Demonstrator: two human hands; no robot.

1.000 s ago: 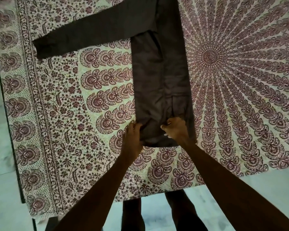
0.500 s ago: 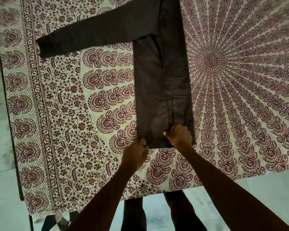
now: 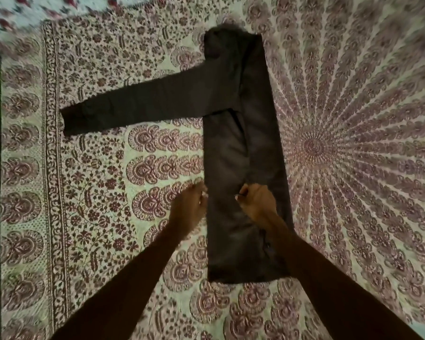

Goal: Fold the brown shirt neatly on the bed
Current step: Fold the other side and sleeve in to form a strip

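Bed (image 3: 353,143): brown shirt (image 3: 231,155) runs away from me, sleeve (image 3: 145,104) out toward left hand (image 3: 189,207) (grip unclear); right hand (image 3: 257,202) pinches cloth.

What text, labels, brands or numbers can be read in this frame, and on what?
None can be read.
shirt: plain brown cloth, no tag, logo or print in view.
bedsheet: only floral and mandala patterns, no lettering; the far edge is blurred by motion.
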